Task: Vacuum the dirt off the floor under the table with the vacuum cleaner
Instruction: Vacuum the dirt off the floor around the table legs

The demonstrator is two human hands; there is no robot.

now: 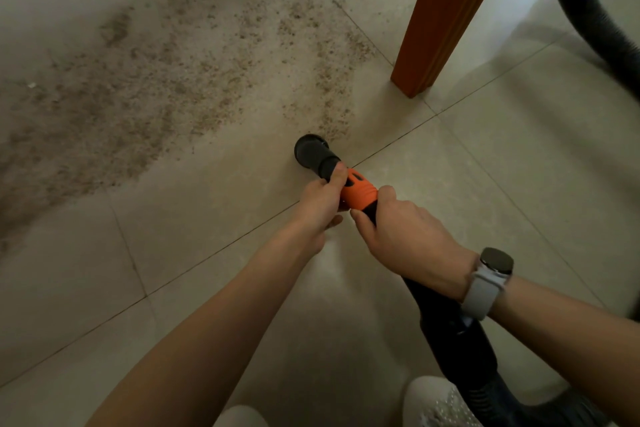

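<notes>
Head view: left hand [320, 199] and right hand [403, 236] both grip the vacuum wand [358, 192], left nearer the nozzle [311, 151]; wand axis points up-left toward dirt [156, 80] just beyond, beside table leg [446, 17].

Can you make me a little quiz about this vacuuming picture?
1. True or false: both hands grip the vacuum wand.
2. Which wrist wears the watch? A) left B) right
3. Fill in: the nozzle sits at the near edge of the ____ spread over the floor.

Key:
1. True: the left hand holds it just behind the nozzle, and the right hand holds it behind the orange part.
2. B, the right wrist.
3. Dirt: it reaches from the nozzle out past the wooden table leg.
</notes>
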